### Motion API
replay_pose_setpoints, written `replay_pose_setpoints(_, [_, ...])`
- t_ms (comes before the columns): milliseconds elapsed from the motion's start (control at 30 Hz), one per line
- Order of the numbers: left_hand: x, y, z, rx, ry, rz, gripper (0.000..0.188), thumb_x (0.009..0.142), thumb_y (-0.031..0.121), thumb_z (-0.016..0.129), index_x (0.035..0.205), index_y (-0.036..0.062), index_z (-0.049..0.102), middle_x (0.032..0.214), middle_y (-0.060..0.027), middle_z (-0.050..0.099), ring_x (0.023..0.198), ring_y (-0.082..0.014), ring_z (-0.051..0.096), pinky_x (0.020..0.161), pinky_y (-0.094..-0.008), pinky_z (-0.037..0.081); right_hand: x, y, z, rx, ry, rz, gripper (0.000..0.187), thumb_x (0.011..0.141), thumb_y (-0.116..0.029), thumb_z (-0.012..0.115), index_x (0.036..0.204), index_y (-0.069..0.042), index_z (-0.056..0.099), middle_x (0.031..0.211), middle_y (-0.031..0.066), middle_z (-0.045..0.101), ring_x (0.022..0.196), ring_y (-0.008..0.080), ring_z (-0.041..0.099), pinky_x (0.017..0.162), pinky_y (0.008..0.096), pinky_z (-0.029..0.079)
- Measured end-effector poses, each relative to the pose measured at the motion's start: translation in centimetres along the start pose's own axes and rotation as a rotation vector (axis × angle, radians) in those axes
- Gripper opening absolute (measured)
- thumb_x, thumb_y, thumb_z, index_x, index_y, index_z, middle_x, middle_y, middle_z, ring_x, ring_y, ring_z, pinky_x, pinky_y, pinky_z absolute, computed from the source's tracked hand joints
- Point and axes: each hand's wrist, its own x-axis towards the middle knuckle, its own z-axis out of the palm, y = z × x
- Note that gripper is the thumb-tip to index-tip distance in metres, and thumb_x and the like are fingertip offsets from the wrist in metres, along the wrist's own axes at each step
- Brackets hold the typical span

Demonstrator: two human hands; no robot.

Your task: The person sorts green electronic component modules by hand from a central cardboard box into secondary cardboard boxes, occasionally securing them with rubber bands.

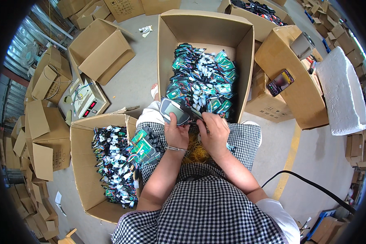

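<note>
While the left hand (177, 136) grips a grey display unit (176, 110) and the right hand (214, 133) pinches a dark piece (196, 115) beside it, light, even pressure should serve best.

a small dark gadget (175, 110) with a pale rim and a gray window (it looks blank) sits tilted in the left hand (177, 132), its window facing up.

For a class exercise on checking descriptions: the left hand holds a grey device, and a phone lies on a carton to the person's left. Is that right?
Not quite: the head view shows the phone on a carton to the person's right. The left hand does hold a grey device.
</note>
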Motion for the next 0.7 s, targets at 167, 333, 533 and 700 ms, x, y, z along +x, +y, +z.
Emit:
replay_pose_setpoints(167, [-2.1,0.0,2.5,-0.162,-0.226,-0.118,0.039,0.097,0.029,0.053,0.129,0.0079,0.044,0.113,-0.0048,0.060,0.097,-0.0168,0.060,0.081,-0.0316,0.050,1.1,-1.2,0.7,-0.146,-0.141,-0.113,0.024,0.073,-0.014,0.064,0.095,-0.008,0.067,0.097,0.0056,0.061,0.085,0.0215,0.059,0.071,0.0326,0.045])
replay_pose_setpoints(333, [-2.6,0.8,2.4,0.100,-0.288,0.011,0.030,0.095,0.023,0.058,0.117,0.0071,0.047,0.101,-0.0028,0.060,0.088,-0.0135,0.059,0.076,-0.0269,0.050,-0.1,-2.4,0.0,0.116,-0.310,-0.055,0.023,0.074,-0.006,0.063,0.097,-0.002,0.066,0.111,0.0163,0.060,0.096,0.0314,0.059,0.083,0.0382,0.050])
replay_pose_setpoints(533, [-2.5,2.8,2.3,0.330,-0.259,-0.071,0.035,0.095,0.022,0.056,0.124,0.0057,0.047,0.102,-0.0052,0.063,0.085,-0.0183,0.063,0.073,-0.0291,0.052,1.5,1.3,-0.4,0.383,-0.268,0.227,0.031,0.080,0.001,0.062,0.111,0.002,0.059,0.117,0.0187,0.059,0.109,0.0330,0.058,0.092,0.0356,0.047])
replay_pose_setpoints(700, [-3.8,4.4,3.9,0.506,-0.483,-0.296,0.045,0.093,0.029,0.058,0.127,0.0030,0.045,0.100,-0.0087,0.063,0.084,-0.0217,0.065,0.069,-0.0295,0.053,4.8,1.9,-0.1,1.295,-0.445,0.838,0.064,0.084,0.010,0.061,0.140,-0.002,0.033,0.111,0.0119,0.065,0.097,0.0186,0.063,0.087,0.0297,0.051])
